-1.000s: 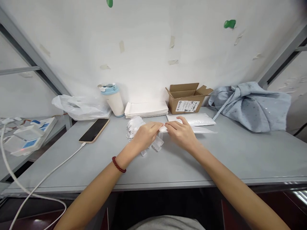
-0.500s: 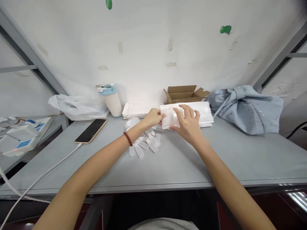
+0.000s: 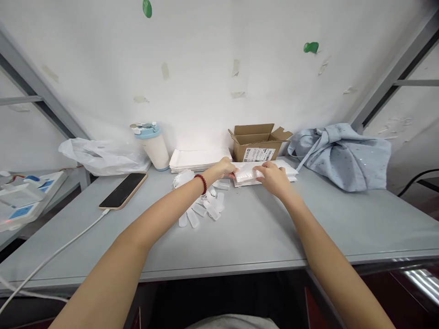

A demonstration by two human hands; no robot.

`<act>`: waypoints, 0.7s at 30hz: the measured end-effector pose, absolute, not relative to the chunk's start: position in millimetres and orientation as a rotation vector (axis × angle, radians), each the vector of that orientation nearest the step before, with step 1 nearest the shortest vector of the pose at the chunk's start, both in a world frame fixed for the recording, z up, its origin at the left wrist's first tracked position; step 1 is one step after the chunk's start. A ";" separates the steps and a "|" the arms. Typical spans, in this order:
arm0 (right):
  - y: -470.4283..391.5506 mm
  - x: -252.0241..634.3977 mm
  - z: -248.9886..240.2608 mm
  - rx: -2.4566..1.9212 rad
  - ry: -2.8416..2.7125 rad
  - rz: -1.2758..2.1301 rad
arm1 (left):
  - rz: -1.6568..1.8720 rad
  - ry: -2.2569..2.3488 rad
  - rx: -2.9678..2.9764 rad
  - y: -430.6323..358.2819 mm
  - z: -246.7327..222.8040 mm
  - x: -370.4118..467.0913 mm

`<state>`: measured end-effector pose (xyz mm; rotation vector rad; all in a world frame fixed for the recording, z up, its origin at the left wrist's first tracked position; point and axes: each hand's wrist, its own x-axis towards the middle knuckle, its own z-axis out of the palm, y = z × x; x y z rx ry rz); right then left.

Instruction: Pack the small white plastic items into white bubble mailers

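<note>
Left hand [image 3: 224,167] and right hand [image 3: 272,177] pinch white pouch [image 3: 247,173] flat atop pouch stack [image 3: 286,170] (steadying both ends); clear tabs [image 3: 202,209] scattered just beside.

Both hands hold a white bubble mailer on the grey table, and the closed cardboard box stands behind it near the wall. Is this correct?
Not quite: the head view shows the cardboard box open, its flaps up. The rest stands: left hand and right hand both hold the white bubble mailer on the grey table.

Bare forearms, a dark red bead bracelet [image 3: 202,182] on the left wrist, and a grey top [image 3: 236,322].
</note>
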<state>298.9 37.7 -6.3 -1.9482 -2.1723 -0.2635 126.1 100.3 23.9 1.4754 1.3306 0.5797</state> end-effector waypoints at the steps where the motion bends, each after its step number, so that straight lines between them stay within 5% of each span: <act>1: 37.6 297.3 -5.6 -1.953 -2.184 -0.253 | 0.569 1.358 1.496 101.0 23.0 125.6; 21: 34.4 288.4 -5.5 -1.852 -2.152 -0.280 | 0.286 1.932 2.484 128.6 39.5 78.4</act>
